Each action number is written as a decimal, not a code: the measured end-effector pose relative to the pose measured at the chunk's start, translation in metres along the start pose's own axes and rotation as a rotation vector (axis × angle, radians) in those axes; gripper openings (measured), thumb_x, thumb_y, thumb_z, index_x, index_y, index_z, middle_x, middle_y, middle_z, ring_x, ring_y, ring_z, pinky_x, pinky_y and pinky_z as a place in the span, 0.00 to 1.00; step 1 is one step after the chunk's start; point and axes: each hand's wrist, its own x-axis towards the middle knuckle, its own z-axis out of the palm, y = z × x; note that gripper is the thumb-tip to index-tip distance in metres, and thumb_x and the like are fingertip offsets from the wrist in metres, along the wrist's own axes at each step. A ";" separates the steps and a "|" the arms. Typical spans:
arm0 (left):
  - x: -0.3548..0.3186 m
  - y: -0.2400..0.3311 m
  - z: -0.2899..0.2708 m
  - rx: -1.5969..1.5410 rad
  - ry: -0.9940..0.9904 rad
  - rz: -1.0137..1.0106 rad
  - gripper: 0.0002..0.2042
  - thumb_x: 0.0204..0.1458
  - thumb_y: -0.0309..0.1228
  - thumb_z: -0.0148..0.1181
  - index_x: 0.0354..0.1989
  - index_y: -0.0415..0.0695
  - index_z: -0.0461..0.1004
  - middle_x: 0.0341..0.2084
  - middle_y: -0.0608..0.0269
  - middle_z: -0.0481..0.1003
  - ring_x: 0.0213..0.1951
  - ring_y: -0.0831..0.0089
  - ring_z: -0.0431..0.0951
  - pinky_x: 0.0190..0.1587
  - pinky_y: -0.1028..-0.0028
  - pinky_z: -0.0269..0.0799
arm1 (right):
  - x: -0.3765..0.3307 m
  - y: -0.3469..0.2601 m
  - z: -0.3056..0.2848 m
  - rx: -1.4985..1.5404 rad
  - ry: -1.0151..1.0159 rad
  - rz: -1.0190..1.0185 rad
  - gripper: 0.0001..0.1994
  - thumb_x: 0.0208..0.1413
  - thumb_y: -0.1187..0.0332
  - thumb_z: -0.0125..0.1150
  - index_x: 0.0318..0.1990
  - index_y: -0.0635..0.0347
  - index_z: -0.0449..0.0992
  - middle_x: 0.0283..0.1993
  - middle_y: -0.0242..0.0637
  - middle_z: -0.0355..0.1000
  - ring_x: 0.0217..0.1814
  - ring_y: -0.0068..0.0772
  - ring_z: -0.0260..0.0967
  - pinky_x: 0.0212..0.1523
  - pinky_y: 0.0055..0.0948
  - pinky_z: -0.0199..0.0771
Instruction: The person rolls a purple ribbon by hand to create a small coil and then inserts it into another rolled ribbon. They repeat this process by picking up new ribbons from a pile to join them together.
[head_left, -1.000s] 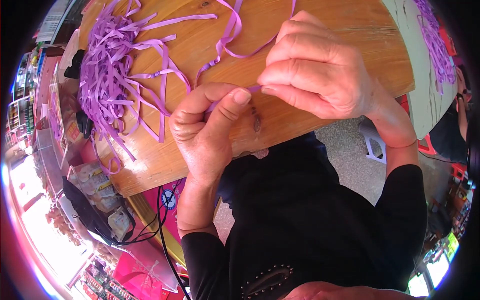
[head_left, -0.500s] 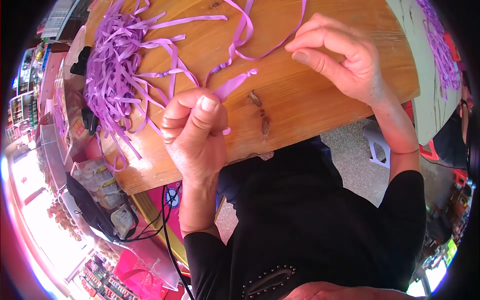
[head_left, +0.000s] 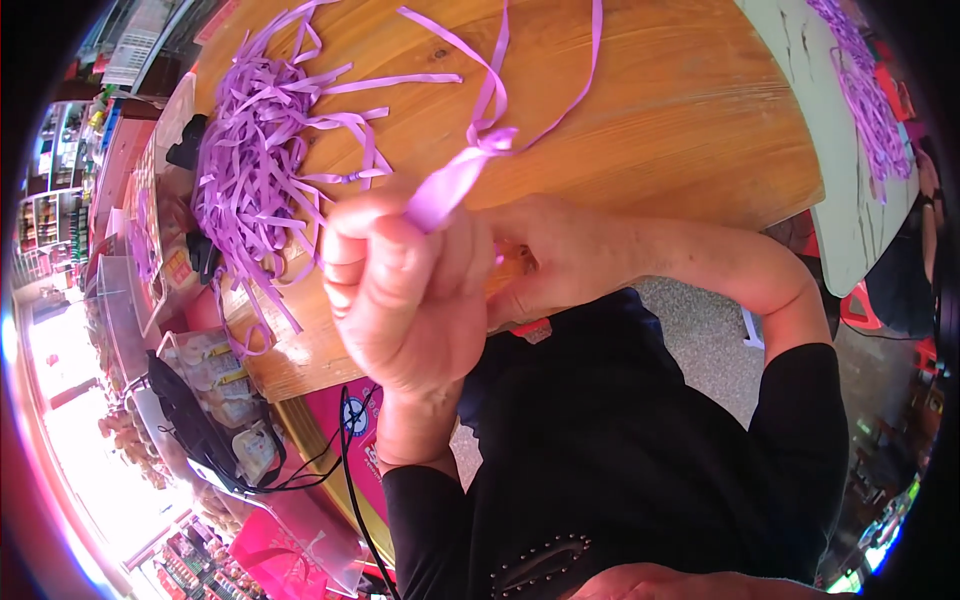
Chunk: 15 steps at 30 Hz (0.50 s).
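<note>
Left hand: my left hand (head_left: pixel 405 300) is raised close to the camera, fingers curled shut into a fist around one purple ribbon strip (head_left: pixel 450 185). The strip comes out of the top of the fist, so the pinch sits near its lower end and the rest is free to work.

Ribbon strip in hand: it rises from my fist, bunches into a small fold or knot above the bench (head_left: pixel 640 120), then splits into two thin tails that run away toward the far edge. I judge it is held up off the wood so the tails hang clear and do not tangle.

Right hand: my right hand (head_left: pixel 555 255) lies just behind and beside the left one, largely hidden by it. Its fingers bend in toward the left fist; whether they pinch the ribbon I cannot tell.

Ribbon pile: a loose heap of purple strips (head_left: pixel 255 170) lies on the bench to my left, well apart from the strip in hand. It looks like stock kept within reach of the left hand.

Second bench: a pale bench (head_left: pixel 830 130) at right carries more purple strips (head_left: pixel 865 85).

Surroundings: packaged goods (head_left: pixel 215 370) and dark cables (head_left: pixel 345 440) sit below the bench edge at left.
</note>
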 end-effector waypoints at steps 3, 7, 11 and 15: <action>0.009 0.017 -0.009 -0.136 -0.120 0.016 0.10 0.58 0.37 0.51 0.38 0.44 0.73 0.16 0.76 0.57 0.15 0.83 0.48 0.19 0.78 0.43 | -0.004 0.000 -0.004 0.320 -0.178 0.250 0.15 0.48 0.72 0.65 0.43 0.64 0.72 0.31 0.35 0.72 0.33 0.28 0.71 0.33 0.26 0.71; 0.011 0.072 -0.030 -0.200 -0.069 0.167 0.14 0.60 0.39 0.46 0.36 0.41 0.73 0.15 0.75 0.51 0.14 0.82 0.46 0.19 0.78 0.42 | -0.022 -0.004 -0.035 -0.120 0.105 -0.018 0.09 0.47 0.75 0.63 0.38 0.63 0.76 0.30 0.34 0.73 0.37 0.26 0.71 0.38 0.27 0.70; 0.008 0.057 -0.047 -0.157 -0.015 0.111 0.13 0.60 0.38 0.47 0.36 0.41 0.73 0.15 0.74 0.52 0.15 0.81 0.47 0.20 0.78 0.43 | -0.035 -0.003 -0.061 -0.253 0.236 -0.018 0.09 0.47 0.76 0.63 0.38 0.61 0.77 0.31 0.34 0.73 0.36 0.25 0.71 0.38 0.27 0.69; 0.005 0.054 -0.052 -0.323 0.053 0.058 0.13 0.59 0.37 0.49 0.36 0.40 0.74 0.15 0.74 0.52 0.16 0.81 0.49 0.21 0.79 0.44 | -0.036 0.000 -0.068 -0.915 0.288 -0.191 0.08 0.47 0.77 0.62 0.36 0.61 0.77 0.31 0.35 0.72 0.37 0.27 0.70 0.38 0.26 0.68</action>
